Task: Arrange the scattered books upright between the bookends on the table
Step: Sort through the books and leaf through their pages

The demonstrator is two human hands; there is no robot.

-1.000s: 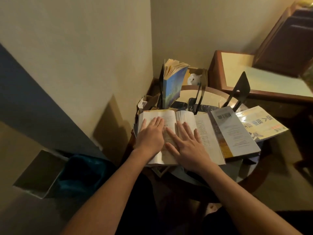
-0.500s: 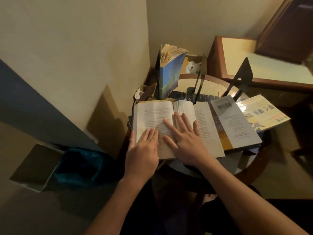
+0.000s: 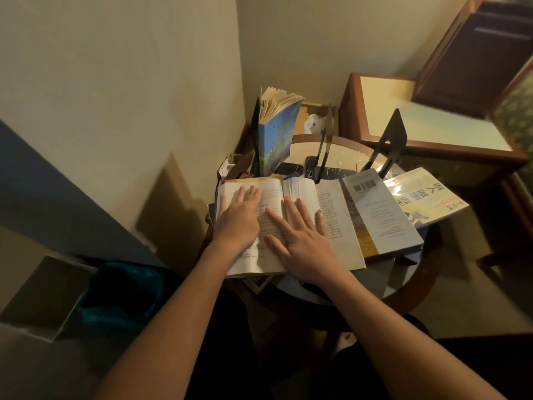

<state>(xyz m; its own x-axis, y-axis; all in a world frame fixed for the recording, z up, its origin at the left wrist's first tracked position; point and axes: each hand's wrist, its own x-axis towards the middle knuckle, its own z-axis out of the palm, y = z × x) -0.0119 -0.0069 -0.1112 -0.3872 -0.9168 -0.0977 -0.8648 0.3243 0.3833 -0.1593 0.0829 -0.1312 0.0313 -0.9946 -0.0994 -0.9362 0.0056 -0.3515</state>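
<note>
Paper pages of the open book (image 3: 331, 203) lie face up at the round table's (image 3: 424, 272) 6 o'clock edge, gutter running 6 to 12, spread stretching 9 to 3. Your left hand (image 3: 239, 217) and right hand (image 3: 302, 241) press flat on them, fingers straight, gripping nothing. At 12 a blue book (image 3: 277, 140) stands upright by black bookends (image 3: 389, 137); at 3 lie a grey book (image 3: 380, 215) and a yellow book (image 3: 427, 197).
</note>
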